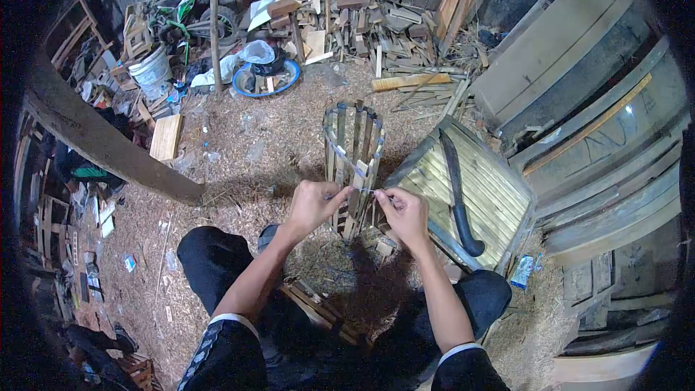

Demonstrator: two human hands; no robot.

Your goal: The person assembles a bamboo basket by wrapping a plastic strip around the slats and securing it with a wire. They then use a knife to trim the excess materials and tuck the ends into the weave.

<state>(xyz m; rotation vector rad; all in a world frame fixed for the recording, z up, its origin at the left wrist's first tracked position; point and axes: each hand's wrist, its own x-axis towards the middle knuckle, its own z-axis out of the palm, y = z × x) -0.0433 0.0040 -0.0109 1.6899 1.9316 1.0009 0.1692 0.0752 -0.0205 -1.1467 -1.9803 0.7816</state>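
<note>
Thin pale strand [364, 190], pinched in left fingers [340, 197] and right fingers [385, 203]; slatted wooden frame [359, 169], round-rimmed; long, curve-handled knife [455, 185] on ribbed panel [496, 210].

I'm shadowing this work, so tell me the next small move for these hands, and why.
Perhaps draw the thin, pale strand gently taut: the left hand and right hand both seem to pinch it by the fingertips, and the stretch between them crosses the upright, brown wooden-slat frame in this view.
</note>
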